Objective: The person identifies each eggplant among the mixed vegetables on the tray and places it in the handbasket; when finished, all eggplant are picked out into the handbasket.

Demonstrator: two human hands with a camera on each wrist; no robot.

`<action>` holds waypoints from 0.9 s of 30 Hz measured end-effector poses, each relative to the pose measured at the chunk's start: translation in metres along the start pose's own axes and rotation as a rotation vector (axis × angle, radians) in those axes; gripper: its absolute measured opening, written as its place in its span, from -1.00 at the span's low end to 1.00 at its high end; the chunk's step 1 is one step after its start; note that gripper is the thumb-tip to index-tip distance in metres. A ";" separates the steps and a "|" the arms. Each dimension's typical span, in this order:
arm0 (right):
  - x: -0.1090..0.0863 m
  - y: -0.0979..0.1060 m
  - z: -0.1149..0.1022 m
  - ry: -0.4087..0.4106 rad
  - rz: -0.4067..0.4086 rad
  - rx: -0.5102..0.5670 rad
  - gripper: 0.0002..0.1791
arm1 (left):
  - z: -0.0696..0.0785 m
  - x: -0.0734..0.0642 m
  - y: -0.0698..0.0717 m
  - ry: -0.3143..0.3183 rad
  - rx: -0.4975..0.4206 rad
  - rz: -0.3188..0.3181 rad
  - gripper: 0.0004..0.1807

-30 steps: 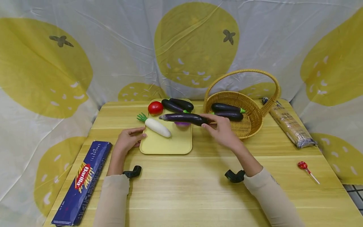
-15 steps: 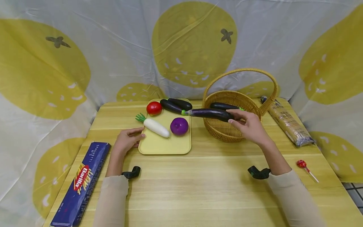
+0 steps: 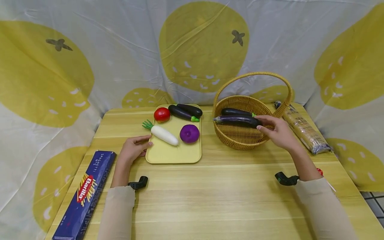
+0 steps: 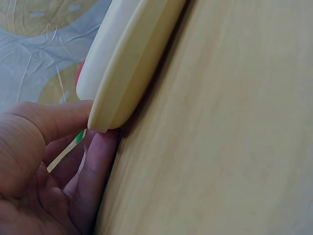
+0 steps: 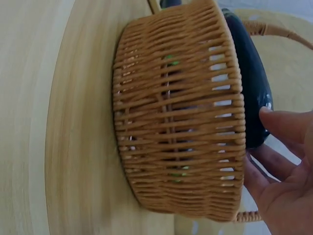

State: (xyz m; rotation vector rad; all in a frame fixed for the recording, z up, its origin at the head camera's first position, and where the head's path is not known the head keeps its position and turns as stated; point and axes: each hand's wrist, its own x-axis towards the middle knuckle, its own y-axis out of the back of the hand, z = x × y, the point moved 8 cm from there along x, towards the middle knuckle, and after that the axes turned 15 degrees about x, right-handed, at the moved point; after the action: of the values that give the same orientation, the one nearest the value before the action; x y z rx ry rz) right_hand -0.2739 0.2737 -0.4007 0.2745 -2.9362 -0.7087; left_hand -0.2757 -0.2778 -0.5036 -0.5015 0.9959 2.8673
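One eggplant (image 3: 238, 121), its right end pinched by the right hand (image 3: 278, 131), above the basket (image 3: 237, 142); left hand (image 3: 132, 149) pinching the tray (image 3: 171, 155) at left.

Tray (image 3: 172, 157) left of basket (image 3: 237, 142), both on table (image 3: 216, 196). On tray: tomato (image 3: 162, 114) at rear left, radish (image 3: 164, 135) before it; tray eggplants (image 3: 180, 112) right of tomato; onion (image 3: 189, 134) right of radish, before eggplants. Left hand (image 3: 133, 148) at tray's left edge. Basket eggplant (image 3: 235, 112) inside basket; held eggplant (image 3: 238, 120) before it, in right hand (image 3: 277, 131). Box (image 3: 85, 193) left of tray, nearer front. Bag (image 3: 304, 126) right of basket. Lollipop (image 3: 319, 171) before bag, partly behind right forearm. Cloth (image 3: 135, 50) behind table.
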 end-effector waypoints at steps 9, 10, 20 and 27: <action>0.005 0.000 0.009 0.004 -0.008 -0.090 -0.53 | 0.000 -0.001 0.000 -0.001 -0.009 0.003 -0.42; 0.005 0.000 0.009 0.004 -0.007 -0.093 -0.53 | 0.000 0.000 0.000 -0.001 -0.010 0.004 -0.42; 0.013 -0.008 0.007 -0.009 -0.108 -0.214 -0.53 | 0.001 0.002 0.000 -0.005 -0.020 -0.016 -0.41; 0.024 -0.022 0.009 -0.059 -0.241 -0.319 -0.51 | 0.002 0.000 -0.001 -0.009 0.000 -0.005 -0.41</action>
State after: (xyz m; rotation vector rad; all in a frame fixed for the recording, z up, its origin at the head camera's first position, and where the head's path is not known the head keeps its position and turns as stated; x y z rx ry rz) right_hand -0.2952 0.2531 -0.4174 0.5894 -2.8104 -1.2189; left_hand -0.2760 -0.2761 -0.5026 -0.4899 0.9917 2.8621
